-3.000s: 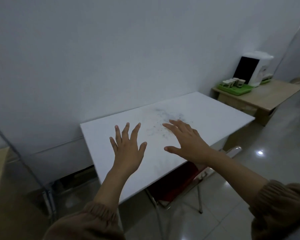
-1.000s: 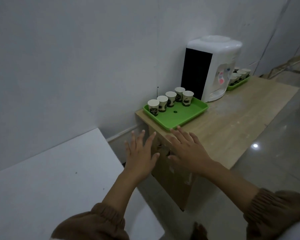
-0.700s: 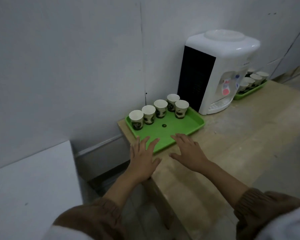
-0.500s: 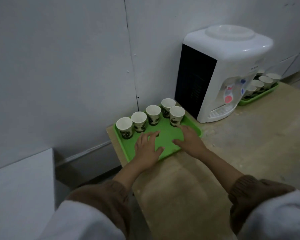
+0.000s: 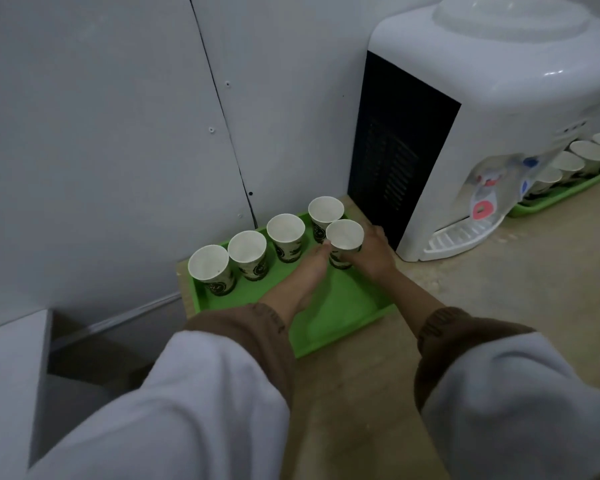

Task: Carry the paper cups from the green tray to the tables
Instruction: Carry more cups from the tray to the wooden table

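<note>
Wooden table [image 5: 499,306] | green tray [image 5: 343,323] | front cup [image 5: 344,237] upright, mouth up | right hand [image 5: 374,254] grips it | left hand [image 5: 309,271] straight-fingered, touching it

White water dispenser [image 5: 499,98] stands on wooden counter [image 5: 520,289].

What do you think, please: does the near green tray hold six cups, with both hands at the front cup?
Not quite: the head view shows five cups, not six, on the near green tray. The left hand and right hand are indeed at the front cup.
</note>
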